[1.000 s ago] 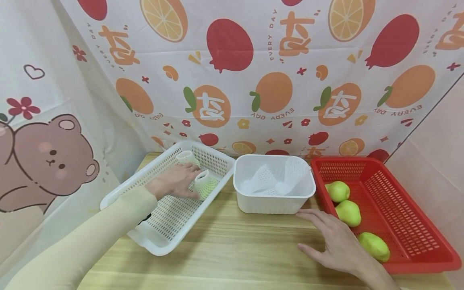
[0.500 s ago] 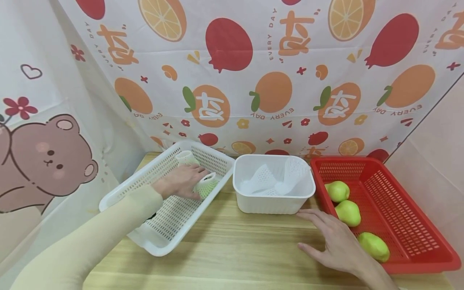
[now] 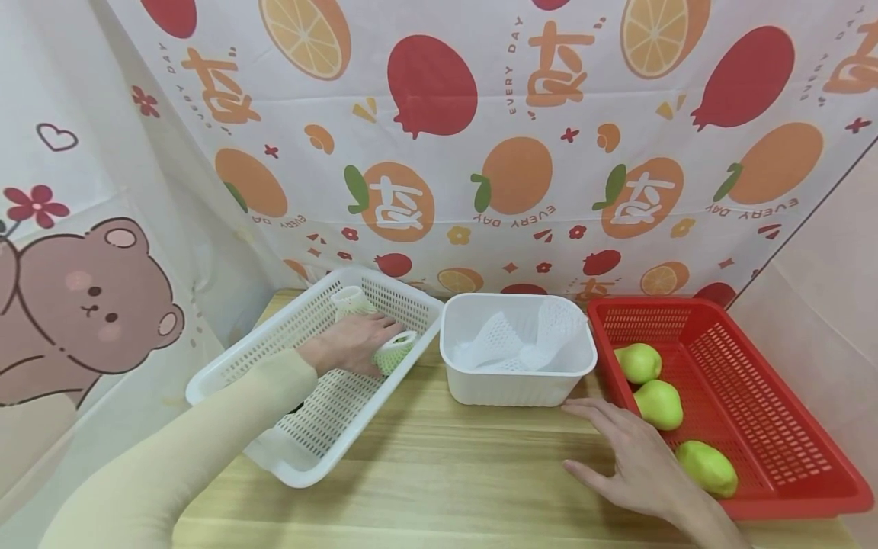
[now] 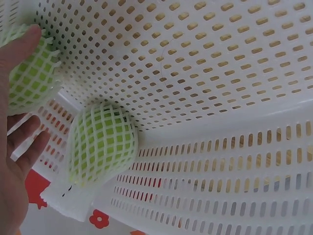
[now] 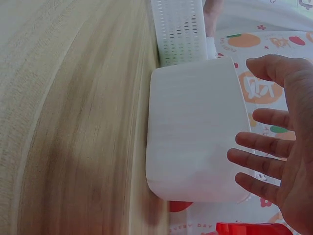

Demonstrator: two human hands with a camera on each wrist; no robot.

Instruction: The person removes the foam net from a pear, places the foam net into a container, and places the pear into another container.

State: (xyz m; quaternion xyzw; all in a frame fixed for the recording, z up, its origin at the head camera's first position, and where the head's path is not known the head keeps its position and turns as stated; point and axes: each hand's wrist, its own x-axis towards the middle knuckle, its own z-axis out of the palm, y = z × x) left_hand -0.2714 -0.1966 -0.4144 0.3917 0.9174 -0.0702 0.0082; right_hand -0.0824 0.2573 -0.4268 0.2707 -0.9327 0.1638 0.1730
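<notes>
My left hand (image 3: 353,343) is inside the white basket (image 3: 302,473), gripping a green pear (image 3: 394,354) in a white foam net. In the left wrist view the thumb (image 4: 22,46) lies across this netted pear (image 4: 34,81). A second netted pear (image 4: 103,144) rests beside it in the basket, partly behind the hand in the head view. My right hand (image 3: 638,461), fingers spread and holding nothing, is at the near right corner of a small white bin (image 3: 517,389). Empty foam nets (image 3: 501,339) lie in that bin.
On the right stands a red basket (image 3: 796,503) with bare green pears (image 3: 660,404) along its left side. The white bin sits between the two baskets on the wooden table (image 3: 453,473). A fruit-print cloth (image 3: 446,175) hangs behind them.
My left hand has shifted slightly right, and the netted pear in it has moved right and turned, its net opening now tipped differently. The right hand stays in place.
</notes>
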